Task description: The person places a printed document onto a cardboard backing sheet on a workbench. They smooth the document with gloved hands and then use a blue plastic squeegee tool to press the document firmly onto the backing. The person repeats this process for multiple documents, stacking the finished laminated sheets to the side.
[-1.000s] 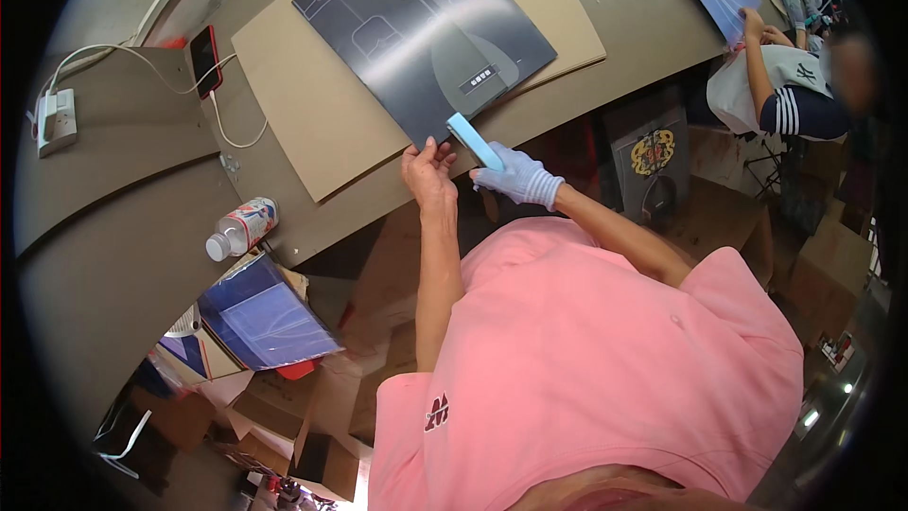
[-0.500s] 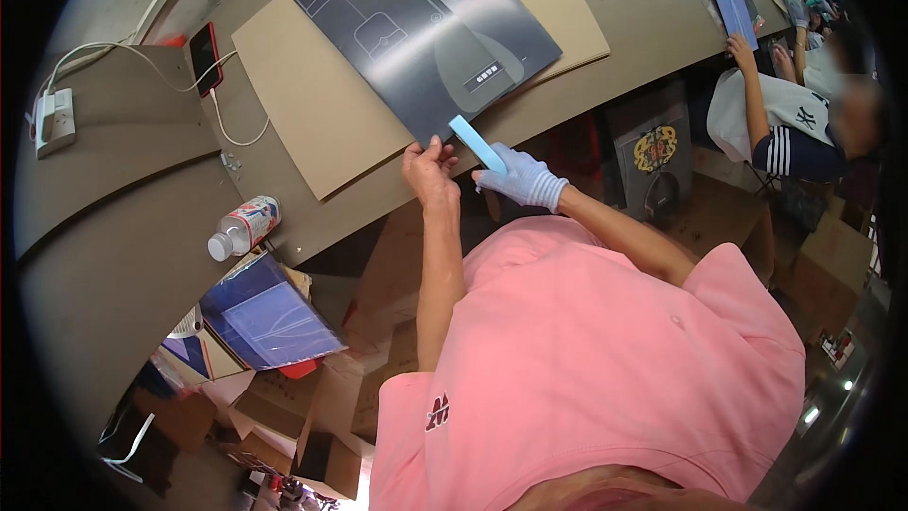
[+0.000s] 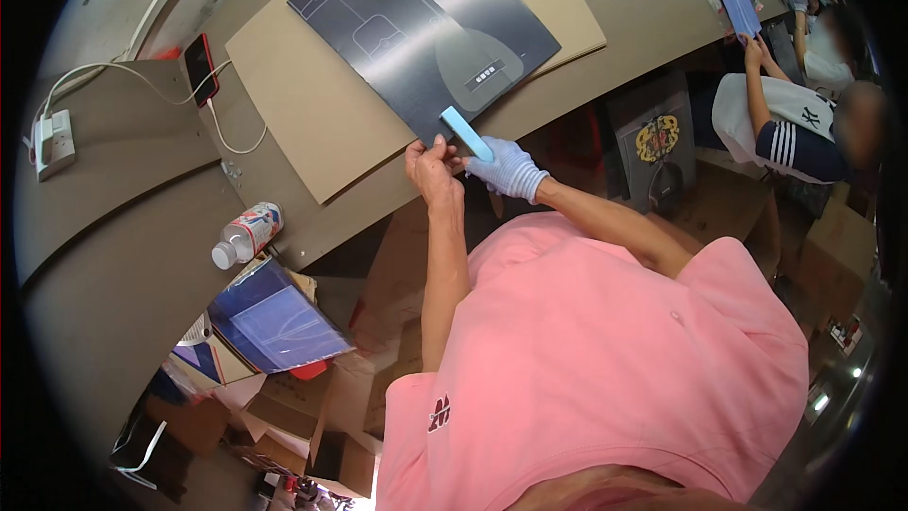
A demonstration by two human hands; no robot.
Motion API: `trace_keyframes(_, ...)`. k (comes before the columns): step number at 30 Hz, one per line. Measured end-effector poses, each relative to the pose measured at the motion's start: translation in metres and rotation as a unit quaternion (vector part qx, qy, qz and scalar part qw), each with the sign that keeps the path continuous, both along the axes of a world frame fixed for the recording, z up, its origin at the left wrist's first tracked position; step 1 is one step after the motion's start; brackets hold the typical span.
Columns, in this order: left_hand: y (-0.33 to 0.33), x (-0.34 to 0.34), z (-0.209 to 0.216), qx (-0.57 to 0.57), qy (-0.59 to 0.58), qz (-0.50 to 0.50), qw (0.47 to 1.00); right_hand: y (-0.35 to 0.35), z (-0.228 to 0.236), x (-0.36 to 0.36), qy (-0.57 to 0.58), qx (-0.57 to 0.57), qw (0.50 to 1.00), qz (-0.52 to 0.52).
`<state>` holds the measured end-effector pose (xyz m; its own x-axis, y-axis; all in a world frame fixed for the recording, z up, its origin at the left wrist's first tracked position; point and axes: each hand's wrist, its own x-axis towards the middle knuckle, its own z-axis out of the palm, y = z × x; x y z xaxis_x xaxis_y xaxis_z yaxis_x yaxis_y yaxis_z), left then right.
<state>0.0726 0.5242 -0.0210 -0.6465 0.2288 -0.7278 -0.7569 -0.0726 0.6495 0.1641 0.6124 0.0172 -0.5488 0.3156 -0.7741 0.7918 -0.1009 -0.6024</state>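
A dark printed sheet point(image 3: 416, 47) with pale outlines of pockets and buttons lies aslant over large tan cardboard sheets point(image 3: 312, 104). My bare left hand point(image 3: 435, 173) pinches its near corner at the table's front edge. My right hand point(image 3: 511, 170), in a pale knitted glove, is closed round a long light blue stapler point(image 3: 466, 134). The stapler's far end reaches over the sheet's near edge, just right of my left fingers. My right fingertips are partly hidden beneath it.
A phone point(image 3: 201, 68) on a white cable lies at the left, near a power strip point(image 3: 54, 145). A bottle point(image 3: 248, 235) rests on its side beside wrapped blue packages point(image 3: 284, 317). Cardboard boxes point(image 3: 284, 407) stand below. Another person point(image 3: 790, 118) works at the right.
The stapler and my right hand have shifted slightly left and up, closer to my left fingers and further over the sheet's corner. The other person's hands have come together on a purple sheet.
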Motion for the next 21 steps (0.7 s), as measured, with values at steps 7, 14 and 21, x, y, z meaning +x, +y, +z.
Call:
trace_keyframes(7, -0.023, -0.029, -0.016, 0.119, 0.029, 0.082, 0.989, 0.049, 0.005, 0.074, 0.01, 0.176, 0.977, 0.12)
trace_keyframes(14, -0.048, -0.049, -0.025, 0.124, -0.015, 0.081, 0.989, 0.162, -0.008, 0.083, -0.06, 0.434, 0.894, -0.09)
trace_keyframes(21, -0.05, -0.068, 0.052, 0.191, 0.002, 0.017, 0.981, 0.246, -0.046, 0.056, -0.125, 0.521, 0.836, -0.122)
